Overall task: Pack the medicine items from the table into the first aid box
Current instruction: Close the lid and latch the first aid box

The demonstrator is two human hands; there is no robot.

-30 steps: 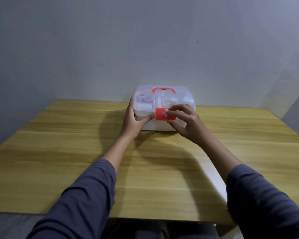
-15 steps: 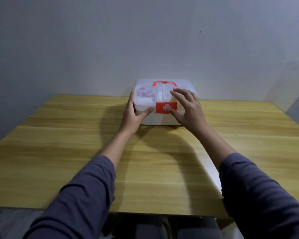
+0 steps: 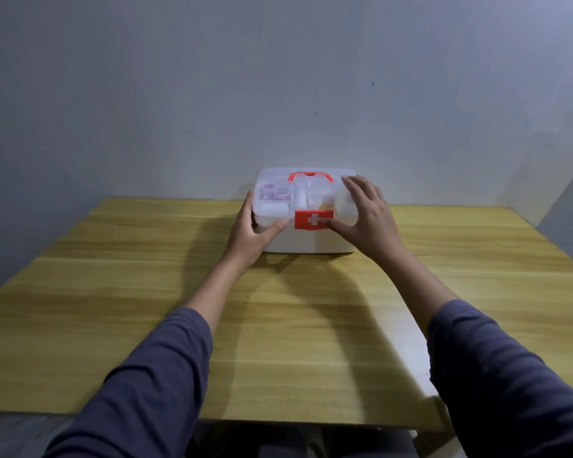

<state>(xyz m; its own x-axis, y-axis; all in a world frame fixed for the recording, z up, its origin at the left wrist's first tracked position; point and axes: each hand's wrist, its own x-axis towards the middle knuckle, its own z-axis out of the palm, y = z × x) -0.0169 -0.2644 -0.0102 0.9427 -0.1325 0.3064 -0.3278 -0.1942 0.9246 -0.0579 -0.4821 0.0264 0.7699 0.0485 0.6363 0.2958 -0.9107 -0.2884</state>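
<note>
The white first aid box (image 3: 298,241) stands at the far middle of the wooden table, its clear lid down, with a red handle (image 3: 310,176) on top and a red latch with a white cross (image 3: 313,220) on the front. Purple-capped items and white items show through the lid (image 3: 273,196). My left hand (image 3: 250,234) grips the box's left front corner, thumb on the front. My right hand (image 3: 366,216) lies flat over the lid's right side, thumb touching the latch.
The yellow wooden table (image 3: 146,292) reaches to a plain grey wall (image 3: 278,77) behind the box. Its near edge runs below my dark sleeves. A wall corner shows at the far right.
My right hand has left the red latch and moved up onto the right side of the lid, fingers spread. The left hand has kept its hold on the left corner.
</note>
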